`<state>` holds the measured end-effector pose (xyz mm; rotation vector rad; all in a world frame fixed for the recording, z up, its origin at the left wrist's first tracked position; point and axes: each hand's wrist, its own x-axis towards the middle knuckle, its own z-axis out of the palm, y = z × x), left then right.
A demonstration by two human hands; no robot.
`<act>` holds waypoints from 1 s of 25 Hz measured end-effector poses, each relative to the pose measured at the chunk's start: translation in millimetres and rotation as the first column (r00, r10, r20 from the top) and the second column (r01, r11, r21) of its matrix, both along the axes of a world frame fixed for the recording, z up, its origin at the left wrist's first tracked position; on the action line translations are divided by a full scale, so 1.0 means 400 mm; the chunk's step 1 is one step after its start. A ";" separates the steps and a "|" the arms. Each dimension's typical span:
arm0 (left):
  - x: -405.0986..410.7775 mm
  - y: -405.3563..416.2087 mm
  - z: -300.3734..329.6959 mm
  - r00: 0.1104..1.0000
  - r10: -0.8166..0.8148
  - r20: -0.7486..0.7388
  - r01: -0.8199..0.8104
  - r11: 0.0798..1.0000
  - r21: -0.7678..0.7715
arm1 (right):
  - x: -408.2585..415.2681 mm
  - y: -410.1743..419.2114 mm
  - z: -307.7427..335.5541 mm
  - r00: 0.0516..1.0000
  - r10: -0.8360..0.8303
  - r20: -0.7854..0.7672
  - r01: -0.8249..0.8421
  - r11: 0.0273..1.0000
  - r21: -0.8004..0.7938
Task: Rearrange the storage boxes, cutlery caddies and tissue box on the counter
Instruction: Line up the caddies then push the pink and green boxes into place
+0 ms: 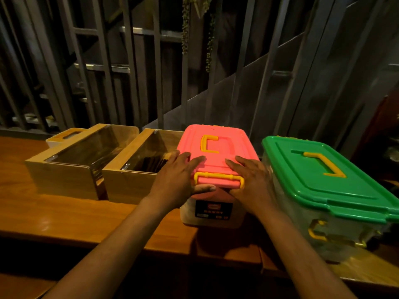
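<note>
A wooden tabletop [64,212] is seen carrying four containers in a row. At the centre, a translucent storage box with a pink lid [218,147] is held from both sides: the left hand [177,178] is laid flat on the lid's near left part, thumb tucked under the yellow front latch [219,176], and the right hand [250,180] is pressed on the near right part, its grip closed around the box's near end. Its contents cannot be made out. Just to the right, apart from it, a clear box with a green lid [323,175] is set at an angle; its contents are blurred. To the left, touching the pink-lidded box, a wooden cutlery caddy [129,182] is shown with dark items inside. A second wooden caddy [64,173] stands beside it, and a white tissue box [58,138] is partly hidden behind that.
</note>
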<state>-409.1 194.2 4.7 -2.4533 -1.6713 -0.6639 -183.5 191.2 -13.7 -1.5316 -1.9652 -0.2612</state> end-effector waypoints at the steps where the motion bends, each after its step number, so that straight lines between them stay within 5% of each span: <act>1: -0.001 0.016 0.000 1.000 0.003 0.003 -0.003 1.000 0.000 | 0.001 0.019 -0.001 1.000 -0.001 0.002 0.001 1.000 0.005; 25: 0.008 0.189 -0.011 1.000 -0.008 -0.021 0.009 0.998 0.064 | -0.018 0.152 0.020 0.984 -0.163 0.065 0.170 0.979 -0.112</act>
